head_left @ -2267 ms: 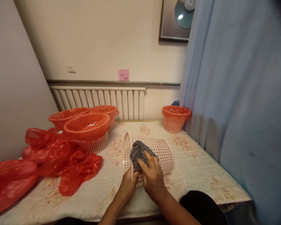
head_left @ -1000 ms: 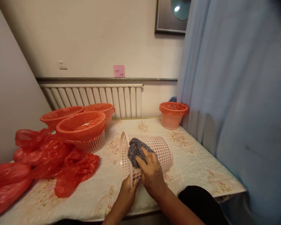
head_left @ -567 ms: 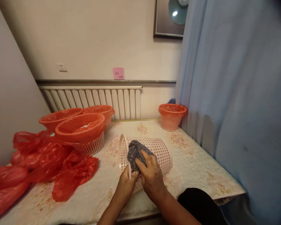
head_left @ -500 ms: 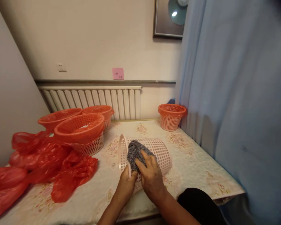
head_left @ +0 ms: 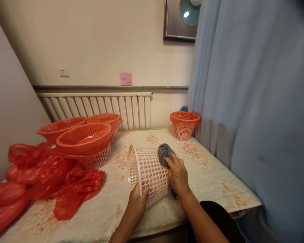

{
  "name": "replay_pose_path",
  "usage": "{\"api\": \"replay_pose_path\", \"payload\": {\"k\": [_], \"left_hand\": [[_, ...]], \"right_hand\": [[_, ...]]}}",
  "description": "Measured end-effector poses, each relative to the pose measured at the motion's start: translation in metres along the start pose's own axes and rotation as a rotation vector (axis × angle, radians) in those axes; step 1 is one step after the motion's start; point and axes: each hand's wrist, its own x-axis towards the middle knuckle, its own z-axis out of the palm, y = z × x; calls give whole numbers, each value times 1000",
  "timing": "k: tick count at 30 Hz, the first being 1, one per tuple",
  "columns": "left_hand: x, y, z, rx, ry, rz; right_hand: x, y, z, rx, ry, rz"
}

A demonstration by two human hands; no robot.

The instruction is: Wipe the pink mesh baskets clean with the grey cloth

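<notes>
A pale pink perforated plastic basket (head_left: 153, 168) lies on its side on the table, its open rim facing left. My left hand (head_left: 138, 200) grips that rim at the lower front, thumb on the outer wall. My right hand (head_left: 178, 175) presses a dark grey cloth (head_left: 164, 153) against the basket's outer side, close to its base at the right. Part of the cloth is hidden under the palm, and a bit of it shows below the hand.
Several baskets lined with red bags stand at the left, the nearest being a lined basket (head_left: 97, 157). Crumpled red plastic bags (head_left: 40, 172) lie before them. Another lined basket (head_left: 183, 130) stands back right, beside a blue curtain (head_left: 243, 101). A floral cloth covers the table (head_left: 205, 182).
My right hand has slid the cloth rightward along the basket's side, from near the rim to near the base. My left hand keeps its hold on the rim.
</notes>
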Motion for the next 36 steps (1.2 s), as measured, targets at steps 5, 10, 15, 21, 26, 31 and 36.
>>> {"api": "replay_pose_path", "payload": {"k": [5,10,15,21,26,31,36], "left_hand": [[4,0,-3,2,4,-15],[8,7,-5,-23,-4,-55],[9,13,-6,7,-20,-59],[7,8,-4,10,-62,76],[7,11,-5,25,-69,105],[4,5,-7,29,-48,63],[5,-8,-7,31,-43,44]], "right_hand": [[3,44,3,-136,-5,204],[-2,29,2,-118,-5,142],[-9,-18,-9,56,-32,-56],[-14,-68,-25,215,-67,-273],[-1,-76,-21,163,-65,-262],[19,-50,-10,35,-93,-199],[23,16,2,-127,-124,-14]]}}
